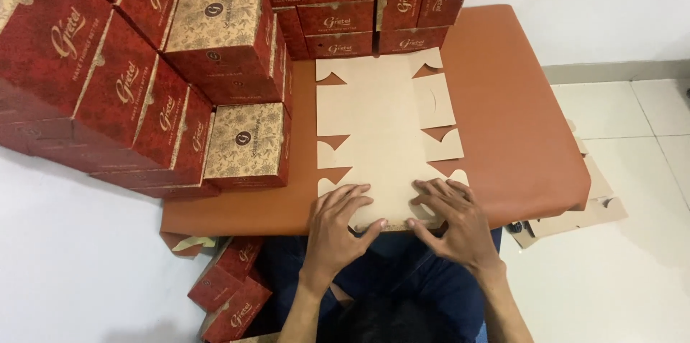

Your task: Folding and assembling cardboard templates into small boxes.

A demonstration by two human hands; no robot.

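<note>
Stacks of assembled red patterned boxes (108, 77) fill the upper left of the frame and run along the top edge, crowding the far and left sides of the brown table top (517, 120). Two of them, with beige patterned lids, stand just left of the work: one (248, 143) at centre left and a larger one (226, 30) above it. More red boxes (230, 289) lie on the floor at the lower left, beside the person's knees.

The flat unfolded cardboard box blank (381, 124), plain beige side up, lies down the middle of the table, its far end touching the row of boxes at the top and its near end overhanging the table's front edge. Both hands rest on that near end. The left hand (341, 224) lies with fingers spread flat on the blank, thumb hooked at the bottom flap; the right hand (449, 221) is likewise spread, fingertips pressing the lower right flaps, thumb at the same edge.

To the right of the blank the table top is bare out to its right edge. Past that edge, on the white tiled floor (632, 170), more flat beige blanks (589, 210) lie at the lower right
</note>
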